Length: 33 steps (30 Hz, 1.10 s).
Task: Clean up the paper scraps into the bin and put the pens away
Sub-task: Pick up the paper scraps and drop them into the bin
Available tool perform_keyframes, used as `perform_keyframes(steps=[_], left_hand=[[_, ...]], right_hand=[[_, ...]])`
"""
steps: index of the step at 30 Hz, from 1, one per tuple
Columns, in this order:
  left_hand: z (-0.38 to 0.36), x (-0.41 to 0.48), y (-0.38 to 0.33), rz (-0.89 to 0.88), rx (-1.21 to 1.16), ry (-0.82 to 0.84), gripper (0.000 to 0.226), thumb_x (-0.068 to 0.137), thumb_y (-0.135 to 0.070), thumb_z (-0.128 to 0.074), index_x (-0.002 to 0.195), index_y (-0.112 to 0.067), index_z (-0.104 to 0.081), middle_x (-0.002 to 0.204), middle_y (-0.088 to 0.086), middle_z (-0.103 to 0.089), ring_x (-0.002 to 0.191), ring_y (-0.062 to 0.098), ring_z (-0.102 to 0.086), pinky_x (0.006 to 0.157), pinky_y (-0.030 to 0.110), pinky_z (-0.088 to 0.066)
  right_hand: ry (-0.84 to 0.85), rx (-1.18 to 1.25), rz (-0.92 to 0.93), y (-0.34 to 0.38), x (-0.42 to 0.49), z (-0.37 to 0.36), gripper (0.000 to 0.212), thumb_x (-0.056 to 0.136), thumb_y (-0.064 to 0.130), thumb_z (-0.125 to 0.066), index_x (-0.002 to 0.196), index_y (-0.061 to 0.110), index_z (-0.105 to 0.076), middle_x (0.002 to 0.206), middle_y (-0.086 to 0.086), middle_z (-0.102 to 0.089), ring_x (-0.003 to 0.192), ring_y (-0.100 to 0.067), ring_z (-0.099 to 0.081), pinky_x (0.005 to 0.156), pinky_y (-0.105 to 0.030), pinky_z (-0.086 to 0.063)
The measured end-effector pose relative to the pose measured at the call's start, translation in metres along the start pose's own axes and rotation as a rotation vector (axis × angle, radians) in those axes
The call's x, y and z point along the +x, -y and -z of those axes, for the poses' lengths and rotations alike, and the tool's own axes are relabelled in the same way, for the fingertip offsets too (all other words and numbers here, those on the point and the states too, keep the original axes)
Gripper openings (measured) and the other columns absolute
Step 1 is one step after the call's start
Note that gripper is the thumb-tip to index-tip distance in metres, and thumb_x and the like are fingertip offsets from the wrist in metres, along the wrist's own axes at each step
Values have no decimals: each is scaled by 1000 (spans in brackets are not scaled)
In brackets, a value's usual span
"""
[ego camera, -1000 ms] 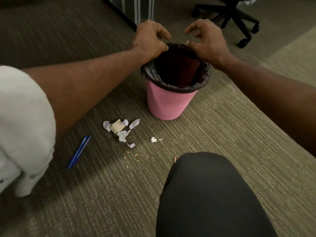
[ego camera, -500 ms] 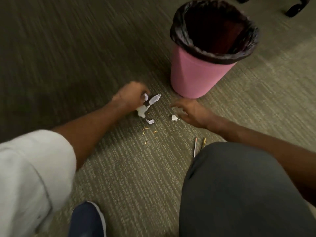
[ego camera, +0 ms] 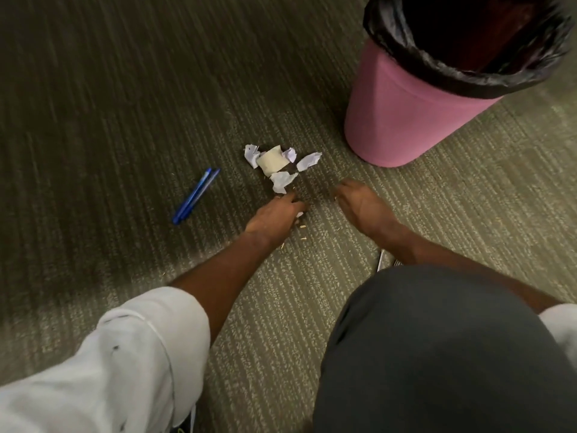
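Left hand [ego camera: 274,215] and right hand [ego camera: 359,203] at the carpet [ego camera: 125,89] just below the paper scraps [ego camera: 278,165], fingers curled downward, any hold indiscernible; pens [ego camera: 196,196] and bin [ego camera: 406,120] nearby.

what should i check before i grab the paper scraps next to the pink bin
1. Pink round plastic bin upright, mouth open: ok.
2. Black plastic liner folded over its rim: ok.
3. Main cluster of crumpled white and cream paper scraps loose on the grey-green carpet, just ahead of both hands: ok.
4. Left hand free to grab; a small white scrap shows at its fingers: cannot tell.
5. Right hand empty, fingers curled down to the carpet: cannot tell.
6. Two blue pens clear of the pile, to its left: ok.
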<state>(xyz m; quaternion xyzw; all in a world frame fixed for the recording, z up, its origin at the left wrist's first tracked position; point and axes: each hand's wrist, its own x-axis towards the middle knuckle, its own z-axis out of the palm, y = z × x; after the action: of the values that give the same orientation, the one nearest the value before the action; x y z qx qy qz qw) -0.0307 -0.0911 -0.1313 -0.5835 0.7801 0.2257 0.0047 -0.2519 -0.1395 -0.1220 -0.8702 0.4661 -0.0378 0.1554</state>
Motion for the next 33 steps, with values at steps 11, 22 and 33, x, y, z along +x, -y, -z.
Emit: perform_keyframes(steps=[11,22,33], left_hand=[[4,31,39,67,-80,-169,29,94,-8,-59,120,-13,-70,147,12,-47,136,28,-44,105,19,-38],[8,5,34,81,-274,-242,17,88,-3,-67,99,-11,-76,109,6,-70,95,18,-69,81,28,-53],[154,28,25,213,-705,-578,25,91,-10,-69,115,-11,-72,101,0,-72,90,7,-64,67,-1,-43]], right_hand=[[97,56,20,25,92,-7,56,97,6,-60,149,22,-47,151,-15,-46,125,-39,-60,97,-47,-56],[9,68,-103,42,76,2,33,94,1,-59,124,12,-64,121,-12,-62,103,-29,-65,76,-33,-50],[-432,214,135,86,62,157,21,96,21,-63,112,11,-71,106,-4,-70,94,-17,-66,81,-30,-54]])
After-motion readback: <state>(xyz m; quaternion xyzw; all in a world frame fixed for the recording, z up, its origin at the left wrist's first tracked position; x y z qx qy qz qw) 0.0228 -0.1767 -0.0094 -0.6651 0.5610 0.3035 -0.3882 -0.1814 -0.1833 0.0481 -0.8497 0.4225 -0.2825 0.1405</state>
